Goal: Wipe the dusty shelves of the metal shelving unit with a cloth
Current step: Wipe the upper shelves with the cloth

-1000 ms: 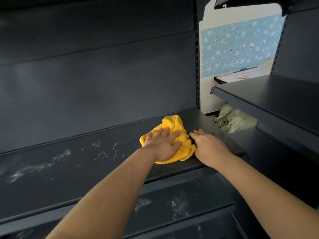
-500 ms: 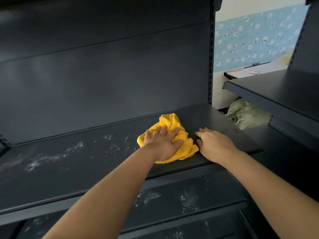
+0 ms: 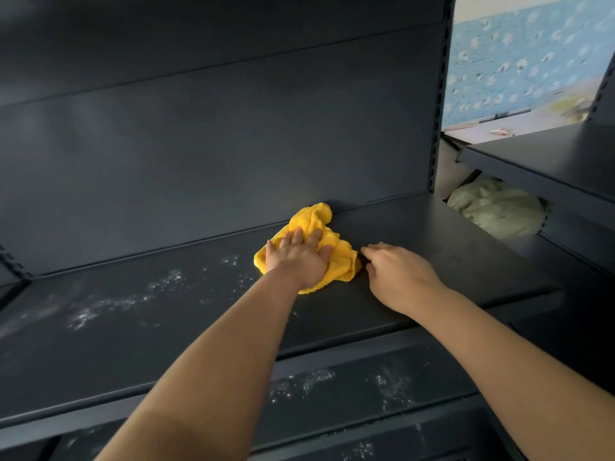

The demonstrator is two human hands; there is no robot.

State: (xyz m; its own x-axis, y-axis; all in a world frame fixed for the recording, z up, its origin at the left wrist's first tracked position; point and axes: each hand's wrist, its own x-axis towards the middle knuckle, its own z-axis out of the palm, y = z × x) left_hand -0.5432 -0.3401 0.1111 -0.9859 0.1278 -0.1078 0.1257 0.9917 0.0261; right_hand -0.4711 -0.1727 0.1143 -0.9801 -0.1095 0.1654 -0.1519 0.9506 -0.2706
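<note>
A crumpled yellow cloth (image 3: 339,251) lies on the dark metal shelf (image 3: 416,234), close to the back panel. My left hand (image 3: 298,257) presses flat on the cloth with its fingers straight. My right hand (image 3: 396,276) rests on the shelf just right of the cloth, fingers loosely bent, holding nothing. White dust (image 3: 109,304) speckles the shelf left of the cloth; the part to the right looks clean.
A lower shelf (image 3: 349,390) below also carries white dust patches. At the right stands another dark shelving unit (image 3: 545,161) with a pale green bag (image 3: 496,211) under its shelf. A slotted upright post (image 3: 439,94) bounds the shelf on the right.
My left hand has slid the cloth left and back toward the rear panel. My right hand followed leftward along the shelf, and the camera turned left.
</note>
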